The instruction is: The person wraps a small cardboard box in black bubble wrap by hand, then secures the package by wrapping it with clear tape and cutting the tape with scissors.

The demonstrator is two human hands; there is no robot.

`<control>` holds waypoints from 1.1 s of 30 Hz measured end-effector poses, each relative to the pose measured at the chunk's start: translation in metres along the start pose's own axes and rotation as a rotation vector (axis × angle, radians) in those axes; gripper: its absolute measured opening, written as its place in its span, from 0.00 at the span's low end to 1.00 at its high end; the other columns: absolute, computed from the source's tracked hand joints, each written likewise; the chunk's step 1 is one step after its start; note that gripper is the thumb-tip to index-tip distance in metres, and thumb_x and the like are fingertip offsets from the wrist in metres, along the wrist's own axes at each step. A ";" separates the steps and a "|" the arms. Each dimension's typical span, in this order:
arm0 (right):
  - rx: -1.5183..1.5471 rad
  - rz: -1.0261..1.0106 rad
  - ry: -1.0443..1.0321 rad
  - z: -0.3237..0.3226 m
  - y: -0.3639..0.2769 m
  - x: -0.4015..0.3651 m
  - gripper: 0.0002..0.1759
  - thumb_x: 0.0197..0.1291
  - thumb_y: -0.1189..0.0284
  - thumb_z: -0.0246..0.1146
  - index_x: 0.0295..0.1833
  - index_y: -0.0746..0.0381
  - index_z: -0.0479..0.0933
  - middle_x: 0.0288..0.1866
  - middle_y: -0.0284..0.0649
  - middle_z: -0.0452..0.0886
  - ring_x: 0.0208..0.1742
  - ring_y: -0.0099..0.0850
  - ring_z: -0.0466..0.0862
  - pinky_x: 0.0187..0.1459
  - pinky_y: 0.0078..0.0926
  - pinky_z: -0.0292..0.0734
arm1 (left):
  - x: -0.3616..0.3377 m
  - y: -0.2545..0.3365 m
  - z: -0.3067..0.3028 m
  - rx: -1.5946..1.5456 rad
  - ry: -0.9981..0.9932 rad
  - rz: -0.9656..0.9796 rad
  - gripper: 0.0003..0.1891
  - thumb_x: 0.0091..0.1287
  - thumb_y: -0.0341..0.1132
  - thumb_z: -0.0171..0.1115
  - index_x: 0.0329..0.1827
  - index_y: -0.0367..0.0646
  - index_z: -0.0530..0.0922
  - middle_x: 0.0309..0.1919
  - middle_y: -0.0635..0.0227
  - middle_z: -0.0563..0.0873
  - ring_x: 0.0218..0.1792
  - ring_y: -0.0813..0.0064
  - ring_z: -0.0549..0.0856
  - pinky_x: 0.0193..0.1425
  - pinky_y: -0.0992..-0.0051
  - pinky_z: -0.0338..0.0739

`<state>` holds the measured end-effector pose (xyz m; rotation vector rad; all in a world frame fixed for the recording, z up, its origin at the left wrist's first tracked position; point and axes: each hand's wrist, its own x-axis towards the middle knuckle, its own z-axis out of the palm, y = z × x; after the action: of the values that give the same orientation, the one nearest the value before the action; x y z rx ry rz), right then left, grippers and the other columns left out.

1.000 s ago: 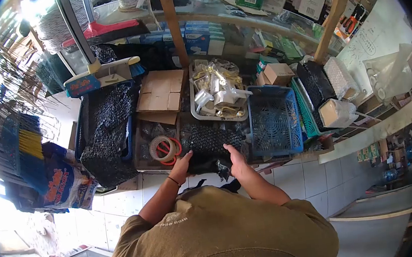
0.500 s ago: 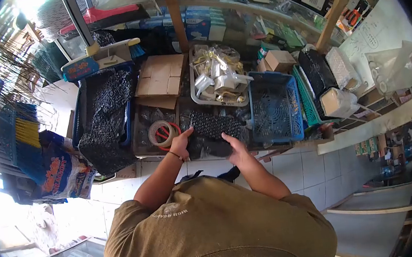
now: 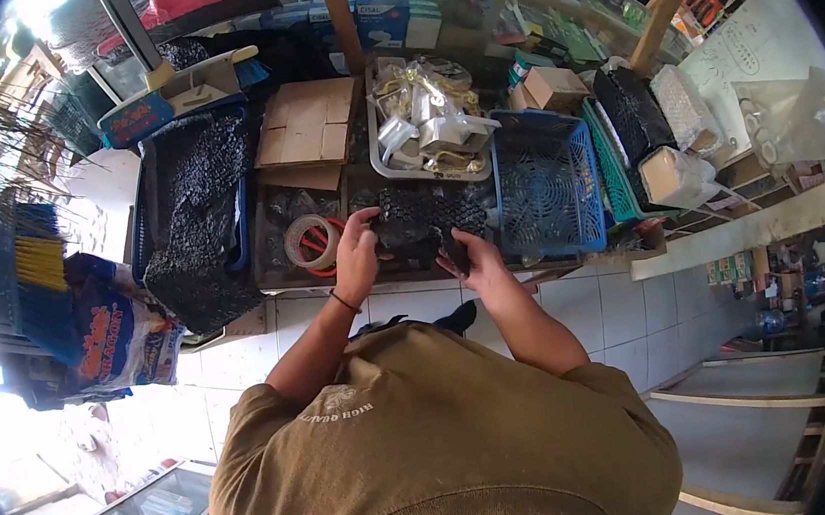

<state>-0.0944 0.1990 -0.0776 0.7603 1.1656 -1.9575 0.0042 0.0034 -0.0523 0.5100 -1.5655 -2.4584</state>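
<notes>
A sheet of black bubble wrap (image 3: 422, 208) lies in front of me at the counter's near edge. My left hand (image 3: 359, 255) is at its left side, fingers curled against the edge of the wrap. With my right hand (image 3: 474, 259) I pinch a dark folded edge of the same sheet between thumb and fingers. Just left of my left hand are a roll of clear tape (image 3: 309, 242) and a red ring-shaped item (image 3: 324, 257) partly under it. Anything inside the wrap is hidden.
Behind the wrap stands a tray (image 3: 385, 167) of bagged metal hardware. Flattened cardboard (image 3: 306, 128) lies left of it, and a blue basket (image 3: 594, 188) stands to the right. More black bubble wrap (image 3: 188, 206) fills a bin at far left. Wooden posts (image 3: 340, 24) rise behind.
My right hand has folded the near edge of the bubble wrap up. My left hand has risen along the sheet's left side, its fingers more curled. The view has shifted slightly.
</notes>
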 end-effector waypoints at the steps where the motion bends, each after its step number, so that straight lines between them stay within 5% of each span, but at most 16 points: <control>1: 0.024 -0.013 0.005 0.002 -0.001 -0.003 0.10 0.62 0.68 0.62 0.42 0.63 0.73 0.35 0.42 0.79 0.35 0.37 0.82 0.41 0.42 0.84 | -0.005 0.002 0.001 -0.001 0.003 -0.005 0.25 0.58 0.24 0.59 0.61 0.40 0.68 0.49 0.61 0.77 0.44 0.68 0.82 0.41 0.68 0.82; 3: 0.051 -0.022 0.012 0.003 -0.002 -0.002 0.10 0.63 0.68 0.62 0.43 0.64 0.73 0.35 0.42 0.79 0.35 0.38 0.82 0.40 0.42 0.85 | -0.012 0.009 0.003 0.706 -0.134 0.560 0.30 0.52 0.23 0.60 0.62 0.41 0.68 0.46 0.56 0.76 0.43 0.61 0.79 0.51 0.66 0.77; 6: 0.018 -0.001 -0.003 -0.005 -0.001 0.009 0.10 0.64 0.69 0.60 0.44 0.65 0.73 0.36 0.43 0.80 0.35 0.38 0.82 0.40 0.42 0.84 | -0.013 0.013 0.015 0.897 -0.070 0.606 0.33 0.48 0.24 0.63 0.62 0.41 0.68 0.45 0.54 0.75 0.46 0.55 0.76 0.55 0.65 0.71; 8: 0.087 -0.025 -0.035 -0.014 0.005 0.028 0.11 0.65 0.69 0.59 0.46 0.66 0.74 0.38 0.44 0.81 0.37 0.40 0.83 0.40 0.44 0.84 | -0.005 0.015 0.017 0.890 -0.046 0.472 0.31 0.45 0.25 0.67 0.57 0.44 0.73 0.45 0.55 0.74 0.48 0.53 0.74 0.55 0.65 0.72; 10: 0.077 -0.026 -0.014 -0.012 0.006 0.028 0.11 0.65 0.69 0.59 0.46 0.66 0.74 0.39 0.44 0.82 0.38 0.40 0.83 0.41 0.44 0.84 | 0.004 0.014 0.017 1.202 -0.001 0.611 0.23 0.43 0.27 0.70 0.47 0.45 0.79 0.44 0.56 0.73 0.48 0.53 0.74 0.54 0.64 0.72; 16: 0.082 0.012 -0.017 -0.007 0.006 0.019 0.11 0.64 0.68 0.60 0.47 0.63 0.76 0.44 0.44 0.82 0.42 0.38 0.84 0.46 0.43 0.82 | 0.031 0.012 0.019 1.236 -0.098 0.917 0.13 0.44 0.30 0.69 0.35 0.42 0.82 0.52 0.56 0.74 0.58 0.52 0.72 0.58 0.61 0.71; 20: -0.044 -0.044 0.034 0.002 0.005 -0.009 0.13 0.63 0.64 0.61 0.49 0.59 0.75 0.46 0.43 0.82 0.44 0.38 0.83 0.49 0.43 0.80 | 0.046 0.006 0.010 1.154 -0.211 0.861 0.13 0.45 0.30 0.68 0.35 0.37 0.81 0.56 0.56 0.75 0.58 0.53 0.75 0.57 0.61 0.73; 22: -0.023 -0.027 -0.041 -0.009 0.007 -0.011 0.15 0.62 0.63 0.62 0.50 0.59 0.74 0.46 0.43 0.82 0.45 0.38 0.83 0.47 0.42 0.79 | 0.053 0.001 0.006 1.095 -0.289 0.666 0.13 0.47 0.30 0.67 0.35 0.33 0.80 0.52 0.58 0.79 0.51 0.54 0.80 0.53 0.62 0.75; 27: 0.135 0.078 0.007 -0.010 0.004 -0.044 0.20 0.58 0.59 0.64 0.52 0.57 0.72 0.39 0.38 0.80 0.38 0.36 0.81 0.39 0.36 0.76 | 0.058 -0.002 0.009 1.109 -0.187 0.638 0.12 0.52 0.34 0.66 0.35 0.34 0.81 0.46 0.59 0.83 0.46 0.54 0.82 0.49 0.63 0.77; 30: 0.087 -0.103 0.105 -0.017 0.016 -0.052 0.28 0.54 0.62 0.67 0.58 0.59 0.66 0.36 0.39 0.71 0.33 0.34 0.75 0.36 0.36 0.76 | 0.060 0.001 0.017 1.116 -0.096 0.607 0.12 0.56 0.37 0.66 0.35 0.36 0.82 0.43 0.59 0.84 0.42 0.54 0.83 0.47 0.62 0.78; 32: -0.420 -0.685 0.226 -0.023 0.032 -0.042 0.32 0.49 0.69 0.69 0.60 0.59 0.65 0.41 0.42 0.69 0.35 0.31 0.74 0.34 0.34 0.72 | 0.059 0.001 0.020 1.110 -0.056 0.583 0.12 0.57 0.38 0.65 0.35 0.36 0.82 0.41 0.58 0.85 0.40 0.54 0.83 0.46 0.62 0.78; 33: -0.753 -0.902 0.257 -0.022 0.032 -0.048 0.38 0.42 0.72 0.72 0.61 0.59 0.64 0.45 0.44 0.68 0.42 0.35 0.73 0.43 0.39 0.71 | 0.060 0.001 0.021 1.132 -0.042 0.588 0.12 0.58 0.38 0.66 0.37 0.37 0.83 0.40 0.59 0.85 0.40 0.54 0.84 0.45 0.62 0.78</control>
<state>-0.0383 0.2213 -0.0649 0.0470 2.5079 -1.8060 -0.0594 0.0011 -0.0546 0.0699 -2.5424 -1.0192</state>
